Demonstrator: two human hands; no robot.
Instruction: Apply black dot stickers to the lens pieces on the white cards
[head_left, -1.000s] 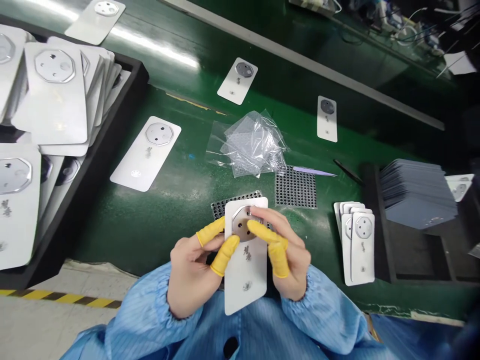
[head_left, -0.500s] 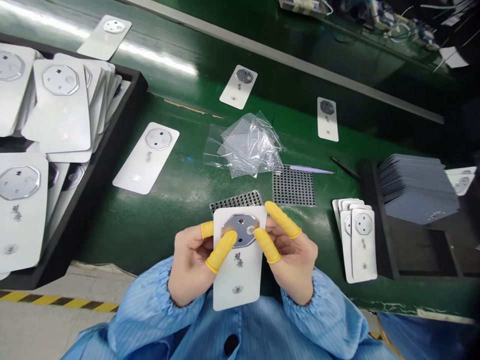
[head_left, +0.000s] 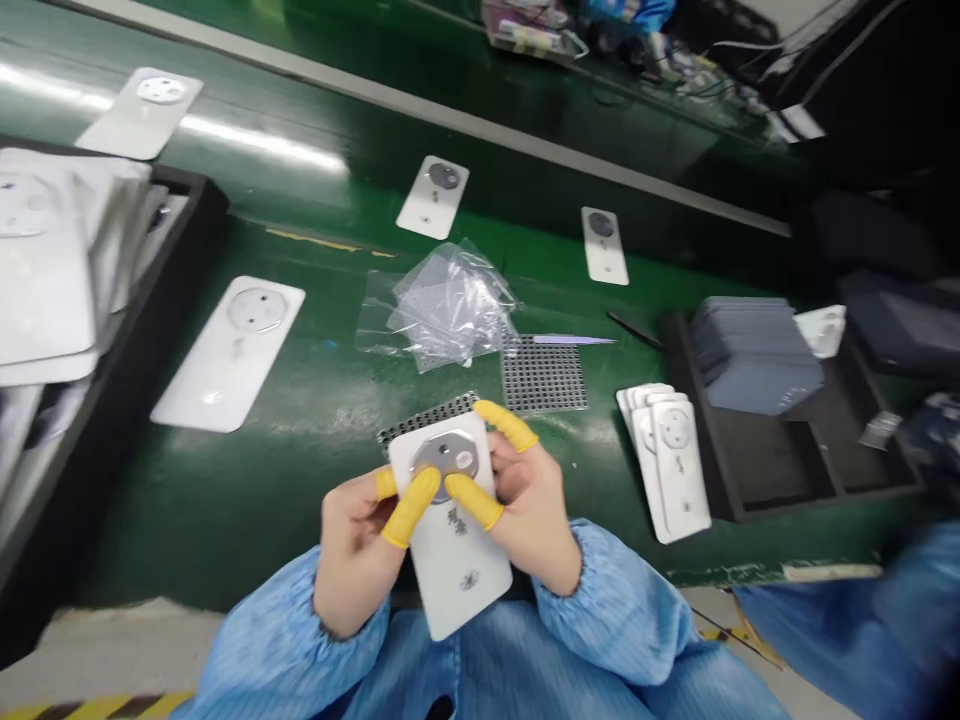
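Note:
Between both hands I hold a white phone back cover (head_left: pixel 466 565), tilted, with a grey octagonal camera plate (head_left: pixel 461 455) near its top. My left hand (head_left: pixel 352 560) grips the left edge, its yellow-cotted thumb pressed on the plate. From the other side my right hand (head_left: pixel 536 515) holds the cover, thumb on the plate's lower part and index finger along the top corner. Fingers behind the cover are hidden. Just beyond lies a sheet of black dots (head_left: pixel 427 418), partly covered. A second dotted sheet (head_left: pixel 544 378) has lilac tweezers (head_left: pixel 574 340) across its top edge.
Clear plastic bags (head_left: pixel 450 305) lie mid-table. A black tray (head_left: pixel 169 265) of white covers stands left; another tray (head_left: pixel 780 465) with dark grey panels (head_left: pixel 757 365) stands right, beside stacked white covers (head_left: pixel 681 470). A dark thin tool (head_left: pixel 634 328) lies nearby. Blue cloth (head_left: pixel 832 630) appears lower right.
The view has shifted, so the table's things appear further left. The held cover has tilted, and my right thumb has moved to the lower part of the camera plate, nearer the left thumb.

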